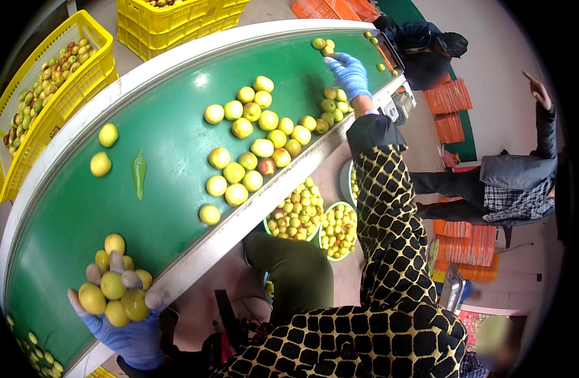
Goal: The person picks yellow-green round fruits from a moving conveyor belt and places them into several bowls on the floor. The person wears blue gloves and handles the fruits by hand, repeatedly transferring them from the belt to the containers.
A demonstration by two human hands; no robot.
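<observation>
My left hand (124, 330), in a blue knit glove with pale fingertips, is cupped palm up at the lower left. Several yellow-green jujubes (112, 285) fill its palm and fingers, above the green conveyor belt (176, 156). At the belt's far right end, my right hand (350, 74) wears a matching glove. Its fingertips are beside a small group of jujubes (328, 50); its palm faces away, so a grip cannot be made out. More jujubes (268, 120) are spread over the belt's middle, and another cluster (335, 105) lies by my right wrist.
A green leaf (139, 174) lies on the belt. Yellow crates (110, 49) stand beyond its white rail (57, 113). Fruit-filled tubs (337, 231) stand below the near edge. People (516, 179) and stacked orange crates (466, 245) are at the right.
</observation>
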